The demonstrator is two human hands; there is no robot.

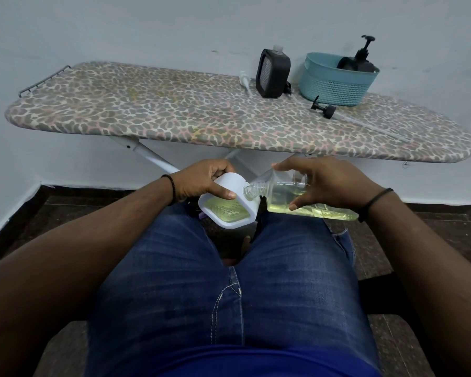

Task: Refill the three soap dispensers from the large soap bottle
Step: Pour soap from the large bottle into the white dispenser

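Above my lap, my left hand (201, 180) grips a white square dispenser (229, 210) whose window shows yellow-green soap. My right hand (324, 183) holds the large clear soap bottle (291, 197), tipped nearly flat, its open neck touching the white dispenser's top. Yellowish liquid lies along the bottle's lower side. On the ironing board (174, 112) stands a black dispenser (272, 70) with its pump off. Another black dispenser (360, 61) with its pump on sits in the teal basket (335, 83).
A loose black pump head (324, 108) with its tube lies in front of the basket. A white pump (245, 81) lies left of the black dispenser. The board stands against a white wall. My jeans-clad legs fill the foreground.
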